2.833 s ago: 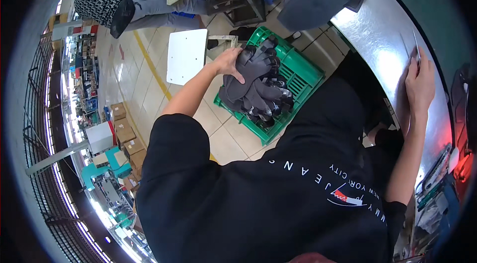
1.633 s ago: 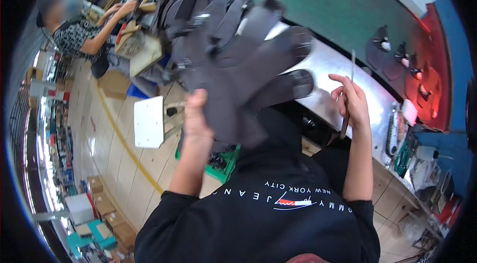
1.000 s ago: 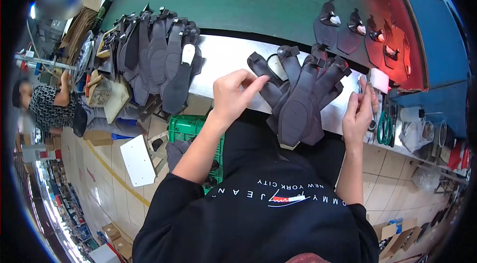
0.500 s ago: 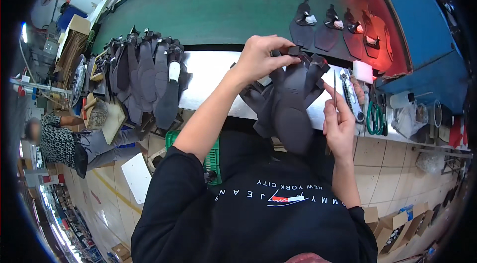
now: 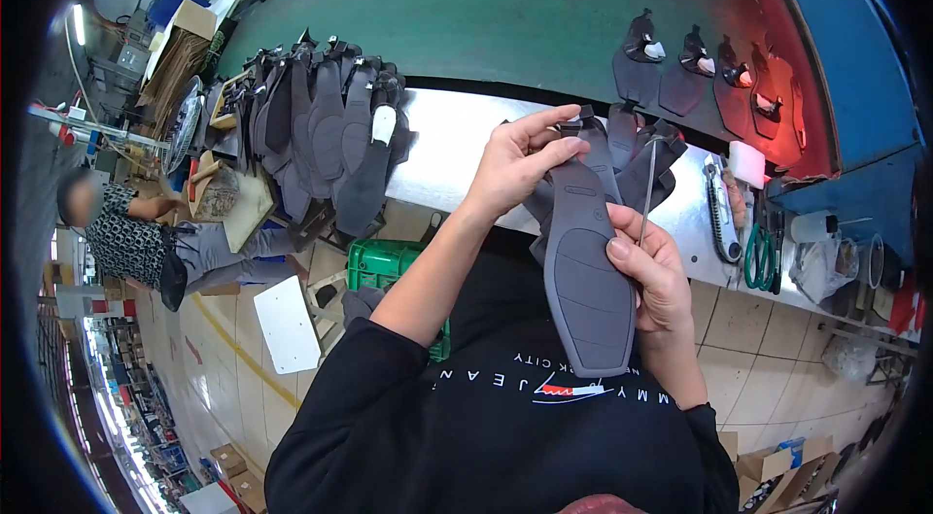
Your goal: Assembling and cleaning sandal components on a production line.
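My left hand [image 5: 525, 159] pinches the strap end at the narrow tip of a dark grey sandal sole [image 5: 595, 295], which is tilted with its broad end near my shirt. At the sole's right edge my right hand [image 5: 653, 266] is closed, thumb on top and fingers partly hidden behind it. A thin metal rod tool [image 5: 649, 188] sticks up from that same hand. Behind the held sole, more grey soles with black straps [image 5: 641, 159] lie on the metal table.
A row of hanging grey soles [image 5: 326, 120] stands at the left. Several strapped soles [image 5: 695, 77] rest on the green belt [image 5: 466, 9] by a red-lit opening. To the right lie a utility knife [image 5: 721, 213], green-handled scissors [image 5: 761, 257] and a white block [image 5: 746, 164]. Another person [image 5: 146, 232] works at far left.
The sole has been lifted off the others and drawn toward me. My right hand has moved from beside the pile onto the sole's edge, keeping the rod. The view has shifted slightly.
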Motion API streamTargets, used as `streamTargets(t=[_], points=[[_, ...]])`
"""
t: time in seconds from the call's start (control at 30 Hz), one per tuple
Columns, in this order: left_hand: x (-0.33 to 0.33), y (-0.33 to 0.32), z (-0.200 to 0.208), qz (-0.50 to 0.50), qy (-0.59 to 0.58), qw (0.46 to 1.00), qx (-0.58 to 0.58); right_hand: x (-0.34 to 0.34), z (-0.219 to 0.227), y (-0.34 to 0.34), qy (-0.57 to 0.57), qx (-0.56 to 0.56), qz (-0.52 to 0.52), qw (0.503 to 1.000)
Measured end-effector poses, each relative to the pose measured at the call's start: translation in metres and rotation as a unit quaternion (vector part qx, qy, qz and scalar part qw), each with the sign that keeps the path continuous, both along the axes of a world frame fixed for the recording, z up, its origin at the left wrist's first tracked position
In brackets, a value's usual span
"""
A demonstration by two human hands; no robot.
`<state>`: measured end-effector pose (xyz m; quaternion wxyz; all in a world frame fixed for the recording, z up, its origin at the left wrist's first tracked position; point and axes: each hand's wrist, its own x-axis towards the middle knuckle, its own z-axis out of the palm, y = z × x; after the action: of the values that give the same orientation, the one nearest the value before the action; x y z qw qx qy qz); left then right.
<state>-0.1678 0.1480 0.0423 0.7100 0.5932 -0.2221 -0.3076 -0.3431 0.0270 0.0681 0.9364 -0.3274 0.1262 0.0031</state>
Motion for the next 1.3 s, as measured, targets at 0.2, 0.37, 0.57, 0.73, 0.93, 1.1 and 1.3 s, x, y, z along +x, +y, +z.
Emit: streamTargets(t=[0.2,0.37,0.57,0.73,0.93,1.1,1.3], points=[[-0.008,0.004,-0.006,0.012,-0.011,1.000,-0.003,0.001,0.004,0.006,0.015,-0.027,-0.007,0.999],[-0.010,0.006,0.000,0.012,0.010,1.000,0.000,0.001,0.000,0.010,0.010,-0.045,0.012,0.999],[0.004,0.029,0.004,0.020,0.004,1.000,0.023,0.017,0.006,0.025,-0.011,-0.123,0.072,0.990],[0.071,0.061,0.006,-0.036,-0.127,0.986,0.098,0.060,-0.035,0.062,-0.005,-0.229,0.063,0.971],[0.185,0.144,0.070,-0.076,-0.294,0.885,0.353,0.079,-0.034,0.062,-0.100,-0.517,-0.016,0.850],[0.267,0.191,0.077,0.077,-0.533,0.723,0.433,0.095,-0.046,0.029,-0.083,-0.728,-0.141,0.666],[0.279,0.186,0.003,0.203,-0.603,0.610,0.471,0.120,-0.062,0.022,0.085,-0.809,-0.002,0.581]])
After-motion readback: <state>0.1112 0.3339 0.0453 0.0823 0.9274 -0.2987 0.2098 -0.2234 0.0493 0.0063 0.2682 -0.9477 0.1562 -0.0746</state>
